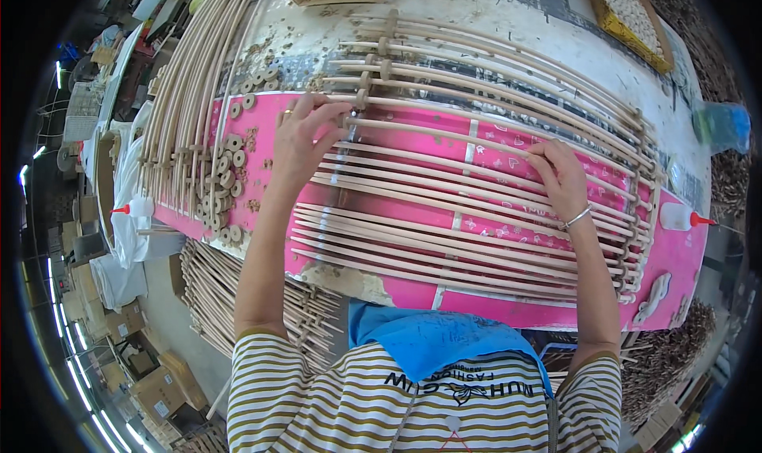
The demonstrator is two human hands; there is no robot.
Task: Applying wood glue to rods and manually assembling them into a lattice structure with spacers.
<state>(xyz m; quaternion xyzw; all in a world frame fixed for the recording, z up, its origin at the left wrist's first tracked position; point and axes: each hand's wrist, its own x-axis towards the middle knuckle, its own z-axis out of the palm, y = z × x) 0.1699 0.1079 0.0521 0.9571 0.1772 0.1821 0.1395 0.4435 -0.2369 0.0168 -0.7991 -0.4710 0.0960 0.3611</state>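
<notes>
Pale wooden rods (444, 235) lie side by side across the pink cover, with small wooden rings on their right ends (631, 247). My left hand (300, 132) pinches a wooden ring (347, 120) at the left end of one rod, the fingertips partly covering it. Farther along that same rod (429, 131), my right hand (562, 179) closes thumb and fingers on it. Beyond it, several rods carry rings on their left ends too (384, 69). The nearer rods have bare left ends. Loose wooden rings (226, 179) are scattered left of my left hand.
Finished-looking ringed rods (178, 88) are stacked at the left. White bottles with red tips stand at the left (141, 207) and right (676, 216). A yellow-sided box of small pale pieces (631, 13) sits far right. More rods (230, 294) lie below the table's left edge.
</notes>
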